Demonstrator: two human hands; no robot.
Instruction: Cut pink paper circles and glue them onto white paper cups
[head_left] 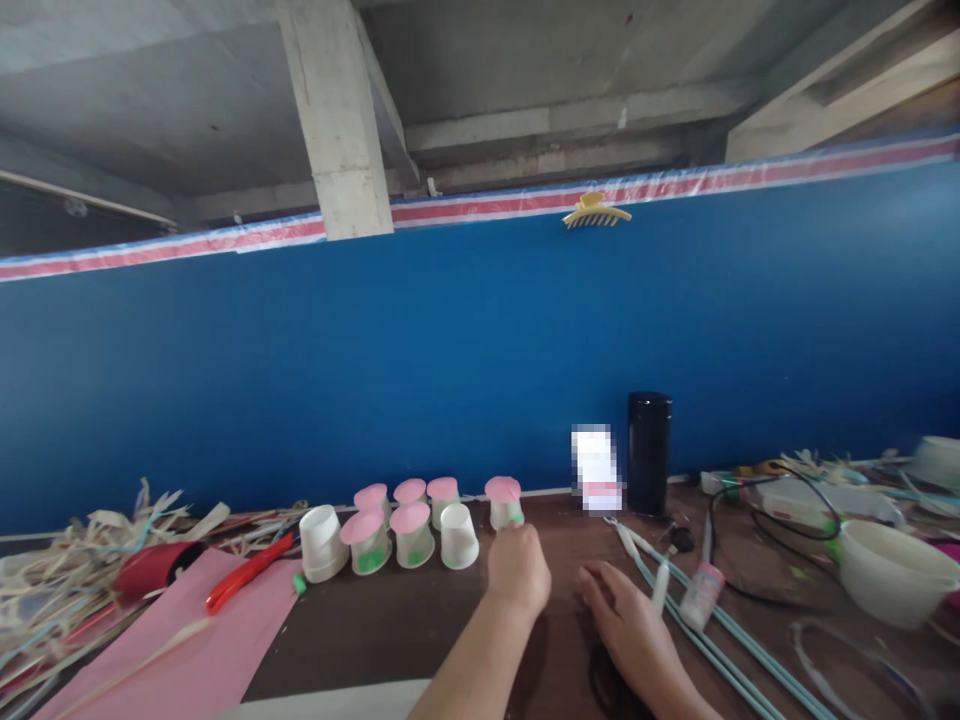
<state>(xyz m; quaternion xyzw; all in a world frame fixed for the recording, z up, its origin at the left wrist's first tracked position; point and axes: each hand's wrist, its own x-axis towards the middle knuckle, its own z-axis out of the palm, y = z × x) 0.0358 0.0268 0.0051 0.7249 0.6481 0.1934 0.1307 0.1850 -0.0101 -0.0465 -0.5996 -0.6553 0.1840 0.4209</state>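
My left hand is closed, its knuckles turned away from me and its fingers mostly hidden. Just beyond it stands a small white cup with a pink top and a bit of green low on its side; whether my hand touches it I cannot tell. My right hand rests on the brown table, fingers stretched out loosely with nothing visible in them. Left of my hands are several more pink-topped white cups. Two plain white cups stand upside down among them.
On the left lie a pink sheet, a red-handled tool and a heap of strips. A black cylinder stands by the blue panel. Blue cords, a small bottle and a white bowl are at right.
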